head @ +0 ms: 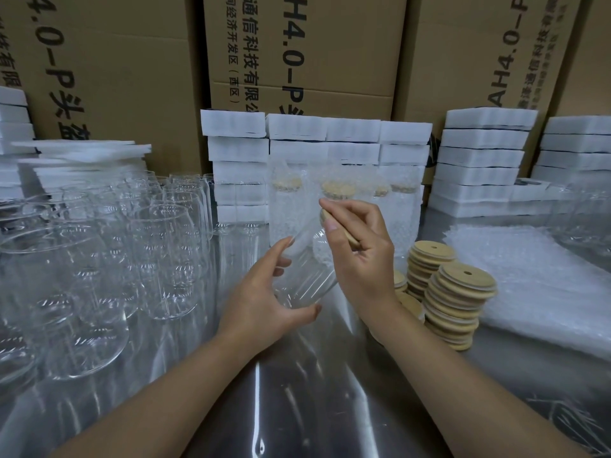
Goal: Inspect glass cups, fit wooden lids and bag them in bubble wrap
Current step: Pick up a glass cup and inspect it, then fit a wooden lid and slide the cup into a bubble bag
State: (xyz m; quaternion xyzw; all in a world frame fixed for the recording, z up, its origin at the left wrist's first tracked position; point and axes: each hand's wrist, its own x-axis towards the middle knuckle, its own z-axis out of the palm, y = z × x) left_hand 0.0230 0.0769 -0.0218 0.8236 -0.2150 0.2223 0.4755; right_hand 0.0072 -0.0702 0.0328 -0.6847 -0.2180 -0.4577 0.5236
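My left hand grips a clear glass cup round its base, tilted so its mouth points up and away. My right hand holds a round wooden lid at the cup's mouth, thumb and fingers curled round its edge. Most of the lid is hidden by my fingers. Stacks of wooden lids stand just right of my right wrist. A pile of bubble-wrap bags lies further right. Behind my hands stand several bagged cups with lids.
Many bare glass cups crowd the left half of the steel table. White foam blocks are stacked along the back, with cardboard cartons behind them. More foam stacks stand at the right rear.
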